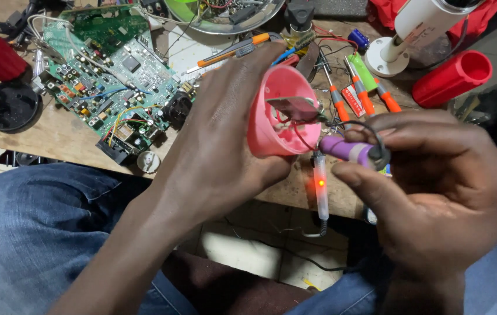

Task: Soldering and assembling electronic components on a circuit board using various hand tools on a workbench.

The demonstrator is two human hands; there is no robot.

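Our left hand [225,146] grips a pink cup-shaped shell [280,114]; beside its mouth our right hand [435,175] pinches a purple battery [350,150]. A small board [298,108], perhaps wired, sits inside the shell. Below it glows a tester pen [321,186]; left lies a green circuit board [114,81].

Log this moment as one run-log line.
left hand: holds pink cup-shaped housing | right hand: holds purple cylindrical cell | red light: lit | green circuit board: on bench

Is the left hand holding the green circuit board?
No, the left hand grips a pink cup-shaped housing, while the green circuit board lies on the workbench.
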